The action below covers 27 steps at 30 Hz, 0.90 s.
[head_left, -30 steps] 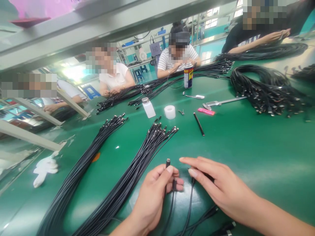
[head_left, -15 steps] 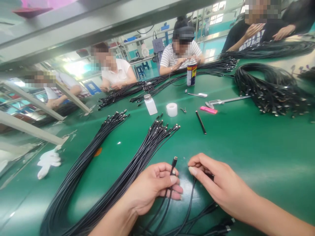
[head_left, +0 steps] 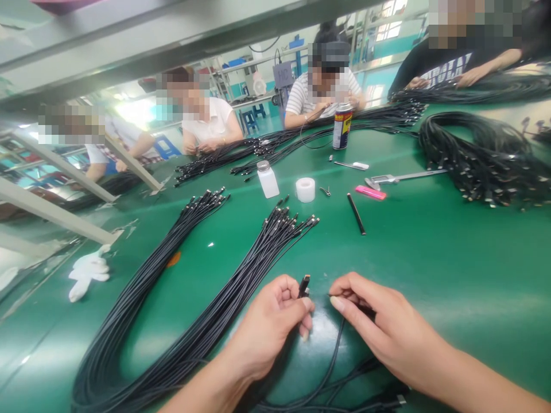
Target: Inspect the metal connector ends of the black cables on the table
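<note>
Seen from the head camera, a person's left hand (head_left: 267, 327) is pinching an upright black cable plug (head_left: 303, 285), its metal tip pointing away, while the right hand (head_left: 387, 327) is closing narrowly around a second cable (head_left: 334, 350), its end partly hidden by the fingers. The hands are working just apart over a green bench (head_left: 451, 258), beside bundled cables (head_left: 224, 310).

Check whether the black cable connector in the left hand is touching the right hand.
Apart. The head view shows a strip of green work surface between the black cable connector, held in the left hand, and the right hand.
</note>
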Motion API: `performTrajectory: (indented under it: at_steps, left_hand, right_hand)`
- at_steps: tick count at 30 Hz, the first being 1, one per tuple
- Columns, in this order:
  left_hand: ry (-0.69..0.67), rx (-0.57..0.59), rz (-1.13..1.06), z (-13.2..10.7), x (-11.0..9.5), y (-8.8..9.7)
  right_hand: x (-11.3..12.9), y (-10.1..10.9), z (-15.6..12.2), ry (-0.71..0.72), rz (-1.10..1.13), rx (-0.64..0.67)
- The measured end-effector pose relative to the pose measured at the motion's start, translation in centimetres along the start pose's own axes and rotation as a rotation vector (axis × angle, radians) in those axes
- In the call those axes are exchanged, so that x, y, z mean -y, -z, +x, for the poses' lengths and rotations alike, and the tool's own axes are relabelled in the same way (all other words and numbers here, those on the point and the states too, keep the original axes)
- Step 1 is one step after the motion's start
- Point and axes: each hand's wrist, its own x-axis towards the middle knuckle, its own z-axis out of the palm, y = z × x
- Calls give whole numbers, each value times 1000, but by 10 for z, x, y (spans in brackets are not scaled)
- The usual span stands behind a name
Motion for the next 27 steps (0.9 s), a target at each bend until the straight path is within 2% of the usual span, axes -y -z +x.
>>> performTrajectory:
  at_steps: [4,9,11,16,18,21,24,27]
  left_hand:
    - [19,48,10,-2,0,-4]
    - [10,107,6,-2,6,-7]
    - [1,120,28,-3,7,-8]
    - [-42,94,101,-7,2,-13]
    - [-82,73,93,-9,1,-14]
    - [-97,13,59,-9,1,-13]
    - [-87,-53,90,-8,0,-10]
    - [-104,-99,114,-7,-2,-7]
  right_hand:
    - [1,0,-3,89,17,-32]
    - [5,2,-9,287,-59,64]
    - [7,5,-10,316,-69,106]
    - [16,12,-11,268,-84,283]
    - [19,13,-11,265,-79,311]
    - [19,11,-9,204,7,233]
    - [15,7,-4,46,102,120]
    - [12,3,-1,-19,104,64]
